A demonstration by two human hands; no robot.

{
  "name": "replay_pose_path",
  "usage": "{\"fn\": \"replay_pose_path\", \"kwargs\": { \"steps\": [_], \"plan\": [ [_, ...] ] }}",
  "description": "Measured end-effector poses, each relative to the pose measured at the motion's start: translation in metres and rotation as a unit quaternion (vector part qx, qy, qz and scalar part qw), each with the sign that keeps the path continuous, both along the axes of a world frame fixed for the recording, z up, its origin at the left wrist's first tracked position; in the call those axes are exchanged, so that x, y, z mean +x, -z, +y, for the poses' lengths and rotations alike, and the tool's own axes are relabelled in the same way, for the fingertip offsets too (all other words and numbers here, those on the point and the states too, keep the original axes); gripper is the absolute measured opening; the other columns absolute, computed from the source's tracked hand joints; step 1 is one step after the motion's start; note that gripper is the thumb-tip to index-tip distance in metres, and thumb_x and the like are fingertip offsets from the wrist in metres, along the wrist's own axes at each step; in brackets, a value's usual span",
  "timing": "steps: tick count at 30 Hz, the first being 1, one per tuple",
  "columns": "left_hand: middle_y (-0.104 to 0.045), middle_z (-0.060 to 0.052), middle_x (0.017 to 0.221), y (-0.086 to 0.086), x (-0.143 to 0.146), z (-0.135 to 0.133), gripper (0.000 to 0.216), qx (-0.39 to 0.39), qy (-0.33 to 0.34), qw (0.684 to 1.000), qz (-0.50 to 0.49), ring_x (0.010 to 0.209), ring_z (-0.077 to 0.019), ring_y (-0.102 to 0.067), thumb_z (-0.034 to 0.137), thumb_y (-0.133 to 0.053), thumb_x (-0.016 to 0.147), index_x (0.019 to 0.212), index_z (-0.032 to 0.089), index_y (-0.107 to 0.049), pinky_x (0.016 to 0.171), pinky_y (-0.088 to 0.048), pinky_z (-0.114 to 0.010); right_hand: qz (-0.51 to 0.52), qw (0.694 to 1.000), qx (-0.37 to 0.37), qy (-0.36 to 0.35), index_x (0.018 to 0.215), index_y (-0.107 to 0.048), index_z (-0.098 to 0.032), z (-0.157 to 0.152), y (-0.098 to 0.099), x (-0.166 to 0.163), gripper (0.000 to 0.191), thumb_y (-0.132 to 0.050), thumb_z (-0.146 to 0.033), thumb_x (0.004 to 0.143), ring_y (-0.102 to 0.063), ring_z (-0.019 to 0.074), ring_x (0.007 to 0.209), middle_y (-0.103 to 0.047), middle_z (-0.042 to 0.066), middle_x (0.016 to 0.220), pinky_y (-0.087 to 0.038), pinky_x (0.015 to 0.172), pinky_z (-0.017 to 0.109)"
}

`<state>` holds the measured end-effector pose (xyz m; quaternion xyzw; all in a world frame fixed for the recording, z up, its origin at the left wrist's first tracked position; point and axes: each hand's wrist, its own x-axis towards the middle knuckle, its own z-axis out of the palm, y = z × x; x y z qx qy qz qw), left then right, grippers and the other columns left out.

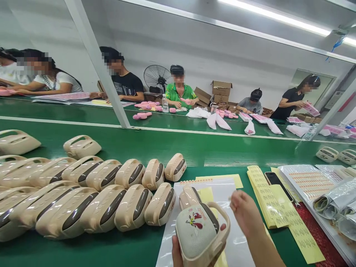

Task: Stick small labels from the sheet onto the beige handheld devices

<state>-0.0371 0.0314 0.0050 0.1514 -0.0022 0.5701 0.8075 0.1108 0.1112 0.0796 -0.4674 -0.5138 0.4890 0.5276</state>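
Note:
My left hand (177,253) grips a beige portable speaker (197,231) from below, with the thumb on its near left side and a fingertip showing by the handle. The speaker is tilted up, and its pale mesh front carries a red and yellow printed figure. My right hand (246,211) is raised just right of the speaker, apart from it, with its fingers pinched together. Something small and pale may be at the fingertips, too small to name. Behind the held speaker, another beige speaker (188,196) stands on white sheets (236,244) and is partly hidden.
Rows of beige speakers (108,207) fill the left of the green bench (139,248). To the right lie yellow sticker sheets (260,193), a phone (278,183) and plastic-covered sheets (311,185). A white post (97,63) rises ahead. Across the bench, several people handle pink items (147,105).

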Motion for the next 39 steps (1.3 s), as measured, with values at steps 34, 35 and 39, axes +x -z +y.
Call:
{"fn": "replay_pose_path", "kwargs": {
  "steps": [34, 35, 39],
  "plan": [
    [-0.054, -0.003, 0.131, -0.022, 0.024, 0.011, 0.045, 0.034, -0.026, 0.997, -0.058, 0.126, -0.0205, -0.043, 0.048, -0.032, 0.090, 0.123, 0.027, -0.054, 0.104, -0.032, -0.031, -0.088, 0.978, 0.099, 0.162, 0.077, -0.053, -0.025, -0.062, 0.016, -0.028, 0.022, -0.065, -0.042, 0.071, -0.045, 0.0181, 0.071, -0.046, 0.000, 0.075, -0.043, 0.065, 0.030],
    [-0.053, -0.002, 0.133, -0.023, 0.023, 0.011, 0.044, 0.035, -0.016, 0.998, -0.051, 0.127, -0.0209, -0.040, 0.048, -0.033, 0.090, 0.124, 0.028, -0.053, 0.105, -0.030, -0.032, -0.083, 0.980, 0.083, 0.163, 0.083, -0.052, -0.025, -0.061, 0.016, -0.026, 0.027, -0.067, -0.043, 0.069, -0.044, 0.0179, 0.071, -0.046, -0.001, 0.075, -0.043, 0.066, 0.030],
    [-0.053, -0.001, 0.133, -0.025, 0.020, 0.011, 0.046, 0.028, 0.013, 0.998, -0.051, 0.128, -0.0218, -0.038, 0.053, -0.033, 0.088, 0.122, 0.030, -0.055, 0.109, -0.021, -0.036, -0.045, 0.991, 0.033, 0.125, 0.094, -0.052, -0.025, -0.052, 0.021, -0.015, 0.034, -0.062, -0.048, 0.072, -0.043, 0.0160, 0.066, -0.040, -0.004, 0.069, -0.040, 0.065, 0.028]
  ]
}}
